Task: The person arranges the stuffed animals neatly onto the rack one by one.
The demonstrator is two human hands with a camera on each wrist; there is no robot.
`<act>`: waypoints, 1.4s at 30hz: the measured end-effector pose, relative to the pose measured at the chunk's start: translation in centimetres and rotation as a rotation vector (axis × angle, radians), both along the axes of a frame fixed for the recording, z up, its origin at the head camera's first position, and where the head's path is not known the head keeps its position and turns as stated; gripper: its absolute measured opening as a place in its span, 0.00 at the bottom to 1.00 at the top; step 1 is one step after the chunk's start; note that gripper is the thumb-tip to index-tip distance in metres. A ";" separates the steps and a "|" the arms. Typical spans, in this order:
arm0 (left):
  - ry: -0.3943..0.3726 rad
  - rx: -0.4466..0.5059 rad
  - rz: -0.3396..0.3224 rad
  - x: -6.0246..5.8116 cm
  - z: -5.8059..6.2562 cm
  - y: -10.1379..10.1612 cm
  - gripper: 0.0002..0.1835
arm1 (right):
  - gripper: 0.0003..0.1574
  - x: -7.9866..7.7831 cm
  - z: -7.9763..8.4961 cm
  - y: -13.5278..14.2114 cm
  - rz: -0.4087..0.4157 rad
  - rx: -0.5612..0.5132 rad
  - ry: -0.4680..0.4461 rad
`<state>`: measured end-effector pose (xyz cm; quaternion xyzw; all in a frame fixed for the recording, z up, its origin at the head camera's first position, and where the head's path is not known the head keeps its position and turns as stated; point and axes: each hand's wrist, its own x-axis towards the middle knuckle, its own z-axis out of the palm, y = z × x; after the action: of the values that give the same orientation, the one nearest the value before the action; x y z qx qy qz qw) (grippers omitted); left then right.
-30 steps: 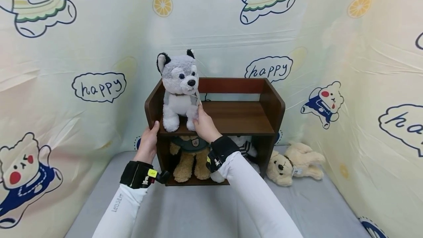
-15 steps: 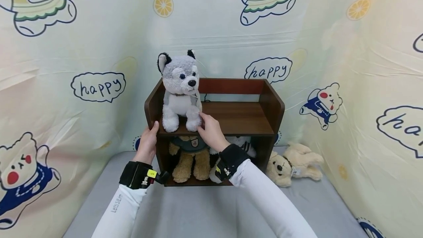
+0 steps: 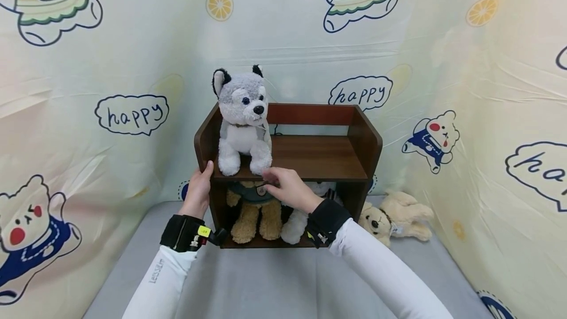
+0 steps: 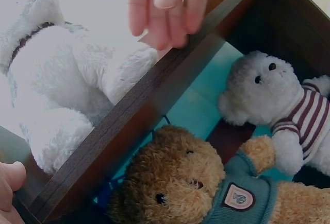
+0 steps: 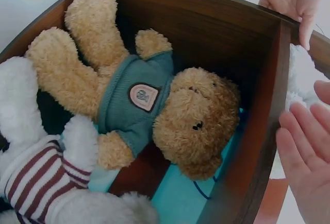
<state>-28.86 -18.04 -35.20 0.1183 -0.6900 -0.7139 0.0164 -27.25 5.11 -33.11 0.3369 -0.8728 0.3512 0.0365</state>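
A grey-and-white plush husky (image 3: 243, 122) sits upright at the left end of the upper board of a dark wooden shelf (image 3: 319, 156). My left hand (image 3: 198, 193) holds the shelf's left side panel, its thumb at the front edge. Just in front of the upper board, below the husky's paw, is my right hand (image 3: 290, 188); its fingers are extended and hold nothing, as the right wrist view shows. In the lower compartment are a brown teddy bear (image 5: 196, 123) in a green sweater and a white plush bear (image 4: 263, 87) in a striped top.
A cream plush dog (image 3: 405, 215) lies on its side to the right of the shelf, on the grey cloth surface (image 3: 266, 284). Behind and at both sides hangs a patterned curtain (image 3: 283, 38). A thin dark cord shows behind the shelf.
My right hand has left the husky's side, moving down and a little right to the upper board's front edge. The husky shifted very slightly to the right; my left hand stayed in place.
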 end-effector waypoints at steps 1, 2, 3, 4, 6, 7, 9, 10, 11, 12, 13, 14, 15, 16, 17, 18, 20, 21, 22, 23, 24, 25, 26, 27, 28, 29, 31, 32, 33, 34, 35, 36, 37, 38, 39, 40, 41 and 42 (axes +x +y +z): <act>0.001 0.002 -0.002 0.0 0.0 0.0 0.35 | 0.18 0.0 -0.1 0.1 0.017 0.030 -0.014; 0.002 0.005 -0.004 0.0 0.1 0.0 0.35 | 0.18 0.1 -0.2 0.2 0.031 0.059 -0.034; 0.002 0.008 -0.006 0.0 0.1 0.0 0.35 | 0.18 0.1 -0.4 0.3 0.045 0.090 -0.047; 0.002 0.010 -0.007 0.0 0.1 0.0 0.35 | 0.18 0.1 -0.6 0.4 0.058 0.121 -0.064; 0.002 0.015 -0.011 0.0 0.1 0.1 0.35 | 0.17 0.0 -1.0 0.7 0.075 0.186 -0.083; 0.001 0.017 -0.012 -0.1 0.1 0.1 0.35 | 0.17 0.0 -1.1 0.8 0.075 0.217 -0.091; 0.000 0.015 -0.011 -0.1 0.1 0.1 0.35 | 0.16 0.0 -1.5 1.1 0.076 0.266 -0.112; 0.000 0.017 -0.012 -0.2 0.0 0.1 0.35 | 0.16 0.0 -1.6 1.3 0.075 0.284 -0.120; 0.000 0.017 -0.012 -0.2 0.0 0.1 0.35 | 0.15 0.1 -1.7 1.5 0.071 0.304 -0.125; 0.000 0.017 -0.011 -0.2 0.0 0.1 0.35 | 0.15 0.1 -1.8 1.8 0.065 0.320 -0.132; 0.000 0.017 -0.013 -0.2 0.0 0.1 0.35 | 0.15 0.1 -2.0 2.0 0.059 0.334 -0.140; 0.002 0.015 -0.013 -0.2 0.0 0.1 0.35 | 0.15 0.1 -2.2 2.3 0.060 0.344 -0.145; 0.007 0.012 -0.016 -0.3 -0.1 0.1 0.35 | 0.15 0.1 -2.4 2.6 0.056 0.360 -0.148; 0.012 0.010 -0.019 -0.3 -0.1 0.1 0.36 | 0.15 0.1 -2.6 2.9 0.053 0.374 -0.156; 0.017 0.006 -0.020 -0.3 -0.1 0.1 0.36 | 0.16 0.1 -2.9 3.2 0.047 0.388 -0.169; 0.023 0.003 -0.021 -0.3 -0.2 0.1 0.35 | 0.16 0.1 -3.2 3.5 0.042 0.394 -0.182; 0.033 -0.003 -0.022 -0.4 -0.2 0.2 0.35 | 0.17 0.1 -3.6 4.2 0.033 0.406 -0.205; 0.036 -0.004 -0.023 -0.4 -0.3 0.2 0.35 | 0.17 0.2 -3.9 4.6 0.024 0.416 -0.212; 0.036 -0.005 -0.021 -0.4 -0.3 0.2 0.35 | 0.17 0.2 -4.1 5.0 0.019 0.418 -0.221; 0.036 -0.005 -0.021 -0.4 -0.3 0.2 0.34 | 0.17 0.3 -4.3 5.4 0.015 0.422 -0.226; 0.034 -0.005 -0.019 -0.4 -0.3 0.2 0.35 | 0.18 0.4 -4.5 5.7 0.015 0.424 -0.227; 0.034 -0.004 -0.020 -0.4 -0.3 0.2 0.35 | 0.18 0.6 -4.7 6.1 0.014 0.430 -0.225; 0.033 -0.003 -0.020 -0.4 -0.3 0.2 0.35 | 0.18 0.7 -4.9 6.5 0.015 0.438 -0.219; 0.033 -0.001 -0.021 -0.4 -0.2 0.1 0.35 | 0.18 0.7 -5.1 6.9 0.017 0.441 -0.218; 0.033 0.002 -0.023 -0.4 -0.2 0.2 0.35 | 0.18 0.8 -5.3 7.3 0.018 0.441 -0.217; 0.032 0.005 -0.025 -0.3 -0.2 0.1 0.36 | 0.18 0.9 -5.5 7.7 0.017 0.447 -0.215; 0.029 0.010 -0.026 -0.3 -0.1 0.1 0.35 | 0.18 0.9 -6.0 8.4 0.013 0.454 -0.214; 0.027 0.012 -0.027 -0.2 -0.1 0.1 0.35 | 0.18 1.0 -6.2 8.7 0.009 0.453 -0.218; 0.026 0.014 -0.027 -0.2 -0.1 0.0 0.35 | 0.18 1.0 -6.3 9.0 0.005 0.452 -0.225; 0.023 0.015 -0.026 -0.2 0.0 0.0 0.35 | 0.18 1.0 -6.5 9.3 0.001 0.456 -0.228; 0.021 0.014 -0.024 -0.1 0.0 0.0 0.35 | 0.18 1.0 -6.6 9.6 -0.001 0.458 -0.234; 0.020 0.015 -0.023 -0.1 0.0 0.0 0.34 | 0.17 1.1 -6.7 9.8 -0.005 0.455 -0.245; 0.019 0.016 -0.023 -0.1 0.0 0.0 0.35 | 0.17 1.1 -6.8 10.0 -0.011 0.451 -0.255; 0.018 0.017 -0.023 -0.1 0.0 0.0 0.35 | 0.17 1.1 -6.9 10.2 -0.017 0.452 -0.264; 0.015 0.017 -0.021 -0.1 0.1 0.0 0.35 | 0.17 1.2 -6.9 10.4 -0.023 0.453 -0.276; 0.013 0.019 -0.019 -0.1 0.1 0.0 0.35 | 0.17 1.2 -7.0 10.5 -0.028 0.451 -0.286; 0.013 0.019 -0.017 -0.1 0.1 0.0 0.35 | 0.17 1.2 -7.1 10.7 -0.036 0.448 -0.298; 0.012 0.020 -0.016 -0.1 0.1 0.0 0.35 | 0.17 1.3 -7.1 10.9 -0.045 0.448 -0.309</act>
<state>-28.95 -18.04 -35.12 0.1087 -0.6837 -0.7215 0.0136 -25.99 15.99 -40.22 0.2596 -0.9311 0.1959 -0.1650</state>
